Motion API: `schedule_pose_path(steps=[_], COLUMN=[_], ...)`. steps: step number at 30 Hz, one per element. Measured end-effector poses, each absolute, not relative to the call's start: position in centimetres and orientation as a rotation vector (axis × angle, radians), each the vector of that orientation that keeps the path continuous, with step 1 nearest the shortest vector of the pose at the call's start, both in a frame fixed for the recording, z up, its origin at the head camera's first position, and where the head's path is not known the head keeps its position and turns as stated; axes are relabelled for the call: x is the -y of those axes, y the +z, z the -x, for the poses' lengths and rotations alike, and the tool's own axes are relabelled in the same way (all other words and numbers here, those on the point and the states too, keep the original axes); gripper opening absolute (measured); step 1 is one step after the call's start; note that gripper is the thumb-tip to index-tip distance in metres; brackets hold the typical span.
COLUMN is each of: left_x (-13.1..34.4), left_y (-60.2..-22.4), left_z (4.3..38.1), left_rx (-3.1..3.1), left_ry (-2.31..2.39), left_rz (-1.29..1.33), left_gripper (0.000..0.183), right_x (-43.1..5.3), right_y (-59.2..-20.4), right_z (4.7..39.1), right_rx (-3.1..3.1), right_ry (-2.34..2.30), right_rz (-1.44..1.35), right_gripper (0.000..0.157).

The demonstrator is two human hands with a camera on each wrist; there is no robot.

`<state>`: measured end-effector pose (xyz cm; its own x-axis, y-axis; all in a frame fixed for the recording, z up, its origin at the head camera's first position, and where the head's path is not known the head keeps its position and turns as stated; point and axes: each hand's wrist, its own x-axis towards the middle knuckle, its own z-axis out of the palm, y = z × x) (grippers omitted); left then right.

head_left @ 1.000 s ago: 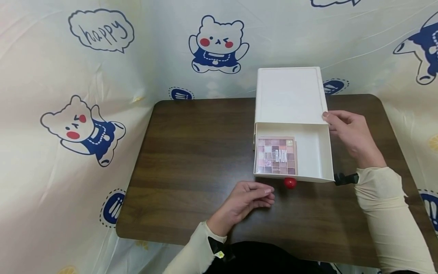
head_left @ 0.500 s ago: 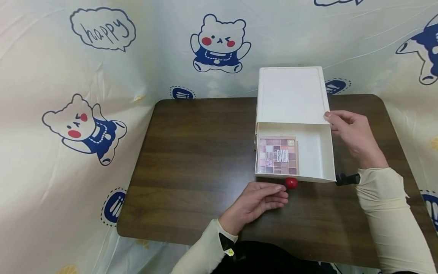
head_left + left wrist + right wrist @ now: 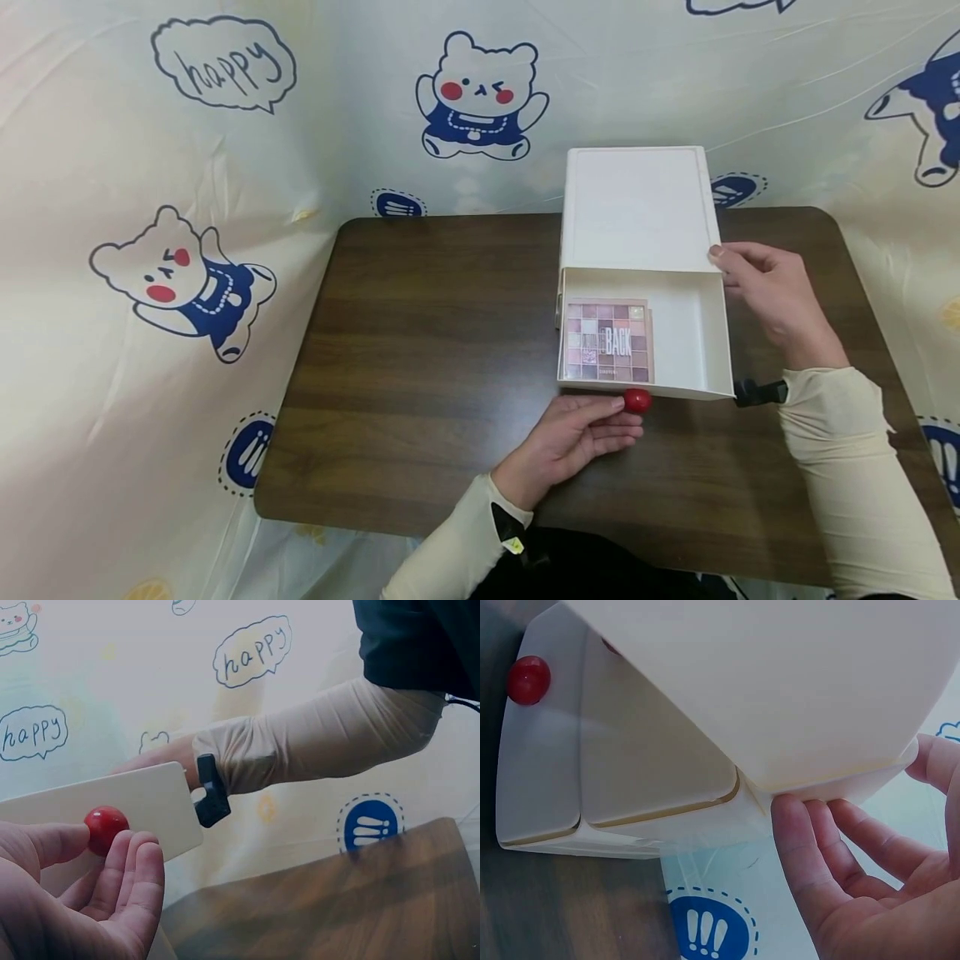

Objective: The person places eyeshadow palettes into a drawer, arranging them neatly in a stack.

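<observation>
A white drawer box [image 3: 639,208] stands on the brown table with its top drawer [image 3: 688,333] pulled out towards me. An eyeshadow palette [image 3: 607,342] with a grid of pink and purple squares lies in the drawer's left part. On the drawer front is a round red knob [image 3: 106,829]. My left hand [image 3: 573,437] holds this knob, thumb at its left side and fingertips close around its lower right. With thumb on the top edge and fingers down its side, my right hand [image 3: 776,292] grips the box's right front corner.
Below the pulled-out drawer, two closed drawer fronts show in the right wrist view; the lower one carries a red knob [image 3: 529,680]. The table [image 3: 420,333] reaches out to the left of the box. Printed cloth [image 3: 360,100] hangs behind and beside the table.
My left hand has moved right along the table to the red knob, thumb and fingers now around it. My right hand, the box and the palette stay as they were.
</observation>
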<state>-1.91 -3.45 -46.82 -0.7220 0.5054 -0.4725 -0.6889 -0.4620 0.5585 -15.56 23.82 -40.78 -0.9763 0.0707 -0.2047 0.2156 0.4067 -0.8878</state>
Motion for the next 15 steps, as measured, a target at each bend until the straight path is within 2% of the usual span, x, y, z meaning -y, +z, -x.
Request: schedule_pose_path(steps=[15], left_x=[3.15], left_y=[-47.11], left_z=[1.94], left_rx=[-0.916], left_ry=[2.197], left_rz=[0.307], left_gripper=[0.029], right_x=[-23.82], right_y=[-40.68], right_z=[15.63], right_rx=[-2.525], right_ry=[-1.617], right_rz=[-0.242], right_gripper=[0.065])
